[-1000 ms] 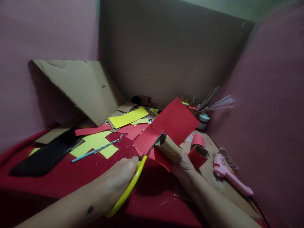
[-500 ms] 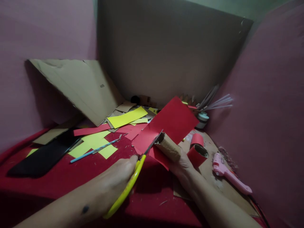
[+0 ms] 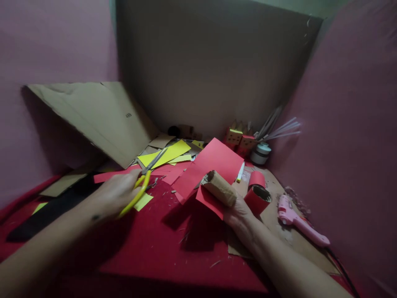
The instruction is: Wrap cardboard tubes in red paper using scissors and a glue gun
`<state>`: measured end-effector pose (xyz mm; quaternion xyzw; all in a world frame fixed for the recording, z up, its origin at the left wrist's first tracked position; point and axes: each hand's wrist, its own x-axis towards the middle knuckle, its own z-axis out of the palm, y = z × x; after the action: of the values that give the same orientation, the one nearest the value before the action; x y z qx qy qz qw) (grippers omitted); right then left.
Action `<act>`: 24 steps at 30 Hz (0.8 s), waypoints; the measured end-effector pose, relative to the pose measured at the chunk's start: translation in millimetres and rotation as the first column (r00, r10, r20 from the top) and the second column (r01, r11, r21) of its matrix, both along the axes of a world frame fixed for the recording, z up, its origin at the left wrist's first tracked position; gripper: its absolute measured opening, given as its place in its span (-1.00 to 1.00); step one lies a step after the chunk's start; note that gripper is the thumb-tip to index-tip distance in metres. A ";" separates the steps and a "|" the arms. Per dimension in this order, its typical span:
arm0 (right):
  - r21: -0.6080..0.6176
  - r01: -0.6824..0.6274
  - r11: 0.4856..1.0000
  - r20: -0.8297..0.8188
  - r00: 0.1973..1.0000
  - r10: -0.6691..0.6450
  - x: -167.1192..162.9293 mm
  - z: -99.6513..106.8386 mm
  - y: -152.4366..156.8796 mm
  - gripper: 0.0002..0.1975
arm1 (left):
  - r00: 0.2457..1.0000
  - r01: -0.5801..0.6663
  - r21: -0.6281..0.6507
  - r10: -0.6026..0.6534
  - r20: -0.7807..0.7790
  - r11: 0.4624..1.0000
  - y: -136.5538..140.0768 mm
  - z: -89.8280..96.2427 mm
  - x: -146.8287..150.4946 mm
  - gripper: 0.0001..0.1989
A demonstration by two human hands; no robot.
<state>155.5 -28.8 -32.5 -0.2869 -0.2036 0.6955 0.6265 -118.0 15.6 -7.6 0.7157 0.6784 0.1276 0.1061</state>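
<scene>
1. Head view, and here is the change: the left hand (image 3: 113, 194) has swung away to the left with the yellow-handled scissors (image 3: 142, 184). A second ago the blades were biting into the red paper right at the mouth of the tube; now they are well clear of it, pointing up and back over the yellow paper scraps (image 3: 164, 154).

2. Grip on the left: fingers closed through and around the yellow handles. The blades look nearly closed, though motion blur makes that hard to confirm.

3. The right hand (image 3: 240, 213) has hardly budged. Its fingers are curled firmly around the lower end of the cardboard tube (image 3: 218, 189), which tilts up and to the left, open end showing.

4. The red paper sheet (image 3: 214, 163) is no longer lifted toward the camera as it was. It now lies flatter behind and under the tube, with one red flap hanging beneath the tube near the right hand's fingers.

5. My read: the cutting stroke is over and the scissors are being carried aside, leaving the right hand alone with tube and paper.

6. With the sheet lowered, two small box figures (image 3: 240, 138) at the back wall have come into sight. Just right of the tube sit two red-wrapped tubes (image 3: 259, 194), and the pink glue gun (image 3: 297, 225) lies further right on a piece of cardboard.
</scene>
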 end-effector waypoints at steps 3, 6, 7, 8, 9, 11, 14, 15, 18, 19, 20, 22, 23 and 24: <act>-0.032 0.003 0.999 0.034 0.999 -0.002 -0.8 -0.2 1.5 -0.66 | 0.994 0.035 0.003 -0.034 -0.104 0.999 34.9 -0.7 4.6 -0.73; -0.017 0.007 1.000 0.056 0.998 -0.006 -2.1 0.8 2.1 -0.64 | 0.989 0.061 0.055 -0.053 -0.138 0.997 54.7 -1.3 12.8 -0.73; -0.019 0.004 1.000 0.060 0.998 -0.002 -2.5 1.2 1.7 -0.63 | 0.989 0.077 0.091 -0.064 -0.137 0.993 54.8 0.6 16.6 -0.72; -0.028 -0.008 1.000 0.061 0.998 0.010 -2.7 1.5 1.0 -0.63 | 0.988 0.098 0.137 -0.081 -0.128 0.986 51.2 4.0 21.1 -0.70; -0.043 -0.030 0.999 0.058 0.998 0.032 -2.9 1.8 0.1 -0.65 | 0.988 0.123 0.192 -0.103 -0.114 0.974 44.3 8.7 26.6 -0.68; -0.062 -0.086 0.994 0.041 0.995 0.089 -3.2 2.7 -1.8 -0.68 | 0.979 0.200 0.308 -0.197 -0.043 0.930 23.6 21.0 39.8 -0.62; -0.050 -0.148 0.988 0.017 0.989 0.149 -3.7 4.9 -4.5 -0.70 | 0.763 0.460 0.484 -0.610 0.214 0.745 -8.7 37.6 61.5 -0.67; -0.046 -0.156 0.987 0.017 0.988 0.157 -4.0 5.8 -5.2 -0.71 | 0.658 0.571 0.494 -0.725 0.204 0.656 -16.1 40.3 67.9 -0.68; -0.040 -0.167 0.985 0.018 0.986 0.168 -5.0 7.4 -6.8 -0.75 | 0.535 0.703 0.477 -0.834 0.135 0.528 -24.5 37.2 82.7 -0.66; -0.037 -0.174 0.984 0.016 0.985 0.174 -5.5 7.4 -6.9 -0.77 | 0.542 0.706 0.471 -0.831 0.122 0.529 -24.1 33.4 86.2 -0.66; -0.034 -0.180 0.983 0.014 0.983 0.181 -6.1 7.1 -6.8 -0.78 | 0.555 0.699 0.472 -0.824 0.115 0.537 -23.2 29.2 89.2 -0.66; -0.025 -0.180 0.983 0.022 0.983 0.181 -7.4 5.7 -6.1 -0.83 | 0.571 0.683 0.490 -0.814 0.103 0.541 -21.5 21.4 93.4 -0.67; -0.013 -0.168 0.986 0.037 0.985 0.168 -8.0 4.7 -5.5 -0.85 | 0.575 0.675 0.505 -0.812 0.096 0.537 -21.2 18.4 94.7 -0.68; 0.012 -0.139 0.990 0.064 0.988 0.138 -8.6 3.7 -4.9 -0.87 | 0.578 0.669 0.525 -0.813 0.078 0.526 -21.0 16.0 95.6 -0.69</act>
<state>146.9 -33.7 -28.8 -0.2889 -0.2482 0.7263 0.5723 -22.3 -5.4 8.4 0.9111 0.2283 0.3304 0.0923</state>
